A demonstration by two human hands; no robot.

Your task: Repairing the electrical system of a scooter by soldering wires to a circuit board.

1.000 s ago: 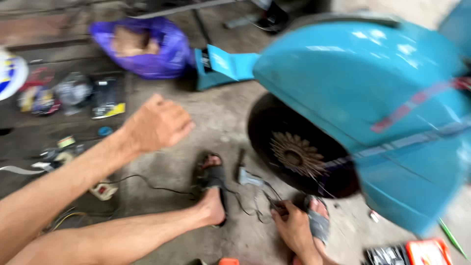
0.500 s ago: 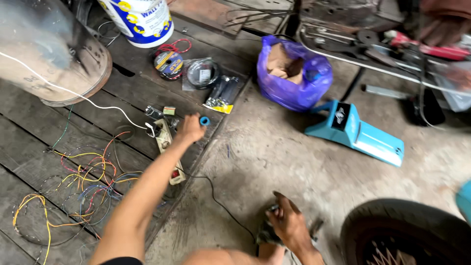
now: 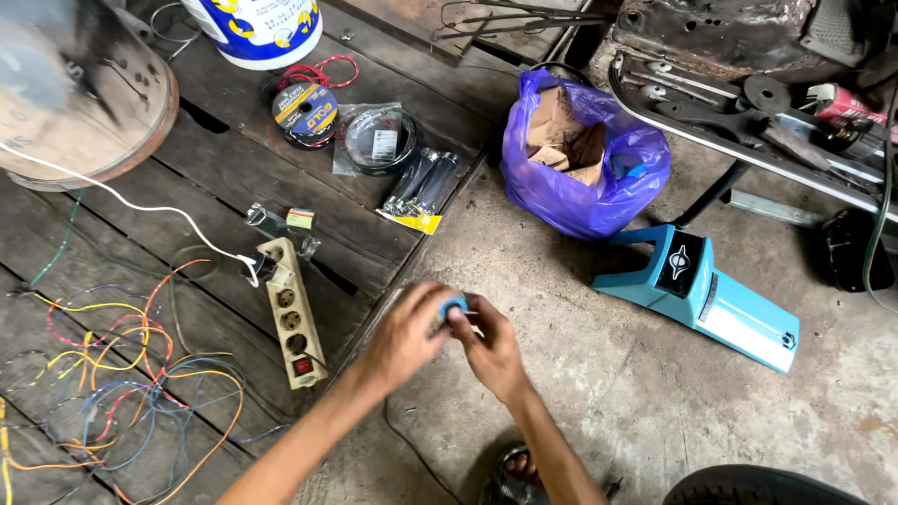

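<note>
My left hand (image 3: 404, 335) and my right hand (image 3: 489, 344) meet in the middle of the view, above the line where the wooden planks end and the concrete floor begins. Between their fingertips they pinch a small blue roll of tape (image 3: 452, 305). Both hands are closed on it. Just left of my left hand lies a beige power strip (image 3: 292, 313) with a white cable plugged in.
A tangle of coloured wires (image 3: 112, 374) lies at the lower left. A purple plastic bag (image 3: 585, 159) with cardboard stands at the upper middle, and a light blue scooter panel (image 3: 702, 295) beside it. Wire coils (image 3: 306, 108), black grips (image 3: 423, 185) and a white bucket (image 3: 257, 28) sit on the planks.
My view has swung from the blue scooter body down to the floor. My left hand reached to the planks, took the blue roll and drew it back; my right hand came up to join it.
</note>
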